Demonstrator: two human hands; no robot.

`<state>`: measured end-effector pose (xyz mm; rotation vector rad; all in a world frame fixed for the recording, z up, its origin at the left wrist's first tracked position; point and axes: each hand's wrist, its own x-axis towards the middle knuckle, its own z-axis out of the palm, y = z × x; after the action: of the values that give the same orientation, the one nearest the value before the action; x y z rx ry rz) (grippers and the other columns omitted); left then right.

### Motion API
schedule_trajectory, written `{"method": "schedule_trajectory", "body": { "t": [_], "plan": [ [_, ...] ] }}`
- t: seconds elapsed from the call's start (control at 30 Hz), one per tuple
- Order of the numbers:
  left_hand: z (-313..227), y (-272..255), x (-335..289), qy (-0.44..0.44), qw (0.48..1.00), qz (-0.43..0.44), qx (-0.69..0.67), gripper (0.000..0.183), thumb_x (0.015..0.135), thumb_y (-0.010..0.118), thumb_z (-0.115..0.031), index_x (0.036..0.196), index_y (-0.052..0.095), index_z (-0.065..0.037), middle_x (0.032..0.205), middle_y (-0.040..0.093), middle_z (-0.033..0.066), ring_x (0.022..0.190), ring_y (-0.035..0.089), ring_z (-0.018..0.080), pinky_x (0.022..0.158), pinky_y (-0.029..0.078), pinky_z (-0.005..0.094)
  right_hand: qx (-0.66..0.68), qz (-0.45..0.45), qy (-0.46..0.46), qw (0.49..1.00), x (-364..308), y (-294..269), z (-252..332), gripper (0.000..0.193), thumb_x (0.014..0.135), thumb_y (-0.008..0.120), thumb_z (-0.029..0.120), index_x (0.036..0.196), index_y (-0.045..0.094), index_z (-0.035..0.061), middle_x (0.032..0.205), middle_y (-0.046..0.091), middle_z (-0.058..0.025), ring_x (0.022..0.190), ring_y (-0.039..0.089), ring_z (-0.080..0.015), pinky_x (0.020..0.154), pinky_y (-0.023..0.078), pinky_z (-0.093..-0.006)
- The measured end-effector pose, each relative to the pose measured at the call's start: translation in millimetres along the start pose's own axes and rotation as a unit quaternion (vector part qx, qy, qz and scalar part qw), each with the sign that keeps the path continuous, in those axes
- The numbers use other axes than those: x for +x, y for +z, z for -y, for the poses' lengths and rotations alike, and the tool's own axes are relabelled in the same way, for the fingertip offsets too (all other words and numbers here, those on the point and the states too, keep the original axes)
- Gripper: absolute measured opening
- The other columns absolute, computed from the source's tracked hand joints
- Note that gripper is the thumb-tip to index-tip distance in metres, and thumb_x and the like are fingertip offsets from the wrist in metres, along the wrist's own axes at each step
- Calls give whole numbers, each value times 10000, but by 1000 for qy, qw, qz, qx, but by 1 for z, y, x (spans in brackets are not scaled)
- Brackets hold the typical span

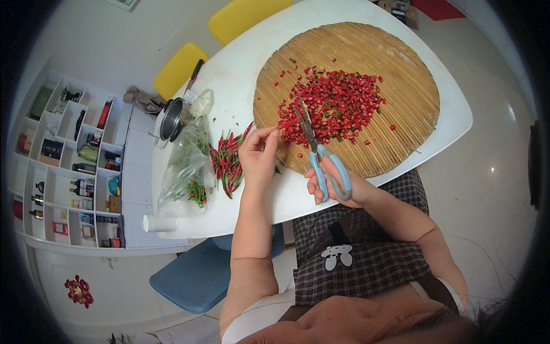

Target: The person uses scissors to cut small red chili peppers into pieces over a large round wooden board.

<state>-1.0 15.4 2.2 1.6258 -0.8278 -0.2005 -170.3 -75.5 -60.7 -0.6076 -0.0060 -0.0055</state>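
My left hand (259, 155) pinches a red chili pepper (290, 122) near the left edge of a round woven mat (401, 74). The pepper points right, toward the blades of a pair of scissors (309, 131) with light blue and grey handles. Those handles are in my right hand (344, 186), and the blades look slightly apart around the pepper's end. Beneath and beyond the blades lies a broad heap of cut red chili pieces (338, 103). Left of my left hand is a pile of whole red chilies (229, 163) with green stems.
A clear plastic bag (182, 163) with green contents lies on the white table (229, 86), near a dark pan (171, 119) and a black-handled knife (195, 76). A white cup (159, 223) lies at the left edge. Yellow chairs (243, 20) stand behind, a blue chair (195, 281) in front.
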Motion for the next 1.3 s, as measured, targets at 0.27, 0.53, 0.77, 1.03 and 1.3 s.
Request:
{"method": "schedule_trajectory", "body": {
  "t": [0.27,0.53,0.77,1.03,1.3],
  "plan": [
    [3,3,-1,35,998,20,55,91,820,616,-45,869,632,30,773,576,15,677,500,51,598,388,183,-10,-38,16,999,0,9,4,502,915,381,484,1032,446,0,779,555,-76,599,553,-132,591,480,-278],
    [9,6,0,54,997,5,52,99,802,629,-50,858,638,31,702,544,12,618,480,65,564,382,195,-16,-43,28,999,-2,10,4,432,934,350,445,983,458,29,716,504,-45,538,480,-108,534,448,-261],
    [11,12,0,57,998,-15,29,92,805,628,-47,859,637,27,712,546,11,621,481,59,560,380,188,-19,-27,20,999,-1,7,4,496,940,296,464,1075,429,6,795,515,-74,615,512,-106,623,478,-296],
    [9,14,0,88,996,-35,2,84,809,620,-37,866,634,23,734,549,18,636,482,62,563,381,186,-16,-31,8,999,0,10,4,451,930,384,437,1032,430,0,777,534,-69,578,533,-123,588,473,-267],
    [9,12,0,68,996,8,48,95,802,631,-44,869,640,24,731,551,21,640,487,69,573,388,193,-10,-30,10,999,0,9,1,412,929,401,421,998,456,19,742,527,-62,564,517,-118,550,456,-255]
  ]
}}
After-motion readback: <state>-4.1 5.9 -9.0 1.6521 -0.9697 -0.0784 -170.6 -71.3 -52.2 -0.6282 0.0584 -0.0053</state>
